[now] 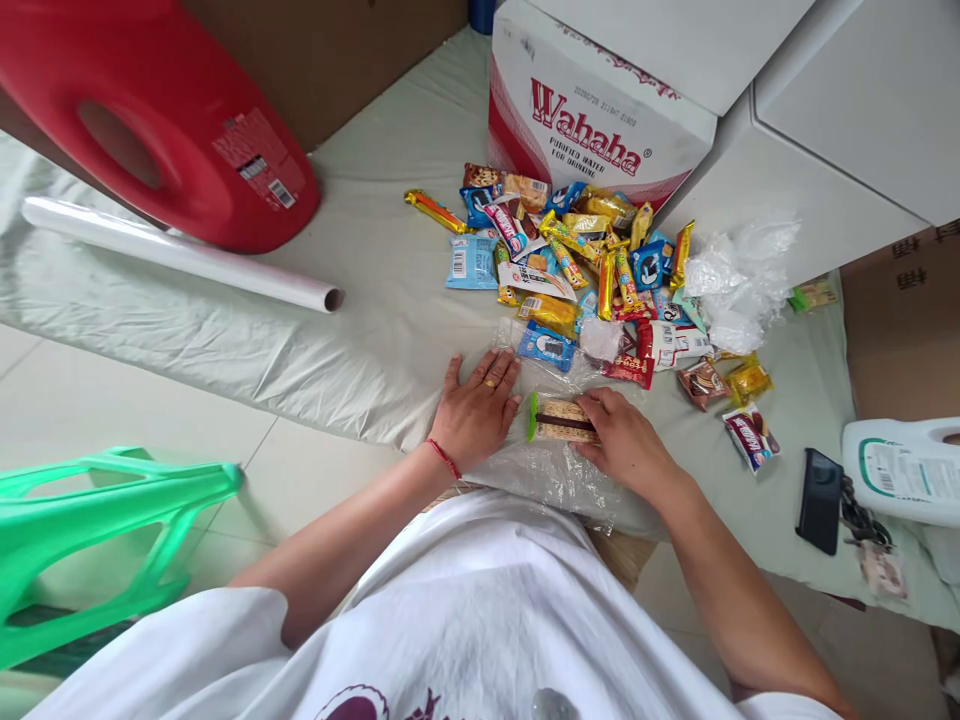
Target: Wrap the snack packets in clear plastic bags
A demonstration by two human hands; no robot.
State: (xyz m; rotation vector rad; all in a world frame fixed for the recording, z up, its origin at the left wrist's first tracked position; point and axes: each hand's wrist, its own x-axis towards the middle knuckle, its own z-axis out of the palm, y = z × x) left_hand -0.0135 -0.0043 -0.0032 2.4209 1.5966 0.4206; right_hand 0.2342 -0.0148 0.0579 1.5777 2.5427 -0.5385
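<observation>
My left hand lies flat on the sheet with its fingers stretched out, next to the left edge of a clear plastic film. My right hand has its thumb and fingers round the right end of a wrapped sandwich biscuit, which has a dark band and a green end and rests on the film. Just beyond the hands sits a heap of small wrapped snacks, with a blue packet and a yellow packet nearest. A white crumpled piece lies beside them.
A Wahaha water carton stands behind the heap, with crumpled clear plastic to its right. Leftward are a roll of film and a red jug. A phone and white bottle lie right. A green stool stands on the floor.
</observation>
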